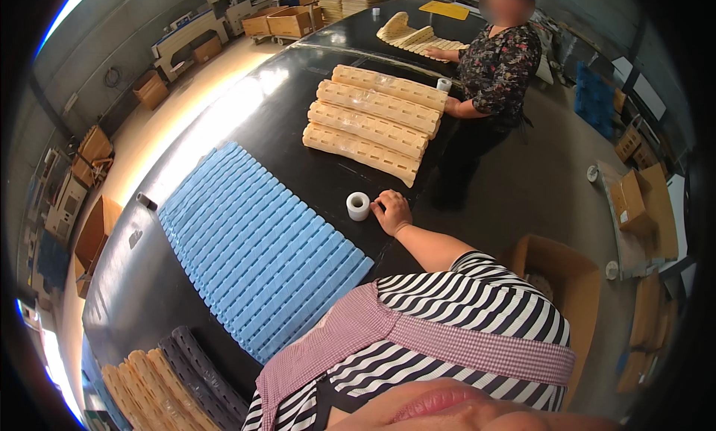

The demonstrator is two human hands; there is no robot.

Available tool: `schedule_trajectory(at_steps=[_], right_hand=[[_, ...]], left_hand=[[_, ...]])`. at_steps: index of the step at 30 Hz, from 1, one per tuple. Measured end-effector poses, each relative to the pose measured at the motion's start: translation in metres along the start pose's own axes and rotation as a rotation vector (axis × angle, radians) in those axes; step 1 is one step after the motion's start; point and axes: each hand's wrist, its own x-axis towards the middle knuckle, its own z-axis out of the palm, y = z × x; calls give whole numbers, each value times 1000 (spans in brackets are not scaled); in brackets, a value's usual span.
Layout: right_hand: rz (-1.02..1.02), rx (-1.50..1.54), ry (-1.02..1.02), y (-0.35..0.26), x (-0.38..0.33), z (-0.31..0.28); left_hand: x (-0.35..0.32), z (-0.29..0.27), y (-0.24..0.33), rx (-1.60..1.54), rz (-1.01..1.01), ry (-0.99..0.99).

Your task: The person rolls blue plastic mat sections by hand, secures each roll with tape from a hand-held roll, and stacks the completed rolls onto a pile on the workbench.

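My right hand [392, 212] is at the right side of a white roll of clear tape [358, 206], which stands on the black table. The fingers are bent, with their tips at the roll's edge; whether a loose tape end is between them is too small to tell. A flat blue slatted foam mat [261, 244] lies to the left, its near corner beside my striped shirt. Beyond the roll lies a cream foam mat folded in thick ridges [373, 118], with shiny clear tape strips across it. My left hand is out of view.
Across the table, a co-worker [503, 65] in a dark flowered shirt touches the cream foam and another cream mat [418, 37]. Rolled cream foam [149, 386] and dark foam [198, 364] lie at the near left. An open cardboard box [574, 282] stands at my right.
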Motion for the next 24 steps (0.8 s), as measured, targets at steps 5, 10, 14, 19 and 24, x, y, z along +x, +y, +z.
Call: schedule_trajectory(at_steps=[5, 10, 14, 19, 24], right_hand=[[10, -5, -1, 0, -1, 4], [-8, -14, 12, 1, -1, 3], [-1, -9, -6, 1, -1, 1], [14, -19, -6, 1, -1, 0], [19, -15, -15, -9, -2, 0]], left_hand=[[-2, -2, 0, 1, 3, 4], [0, -3, -2, 8, -14, 3], [0, -2, 1, 7, -15, 11], [2, -2, 2, 16, -12, 22], [-2, -3, -3, 25, -15, 24]])
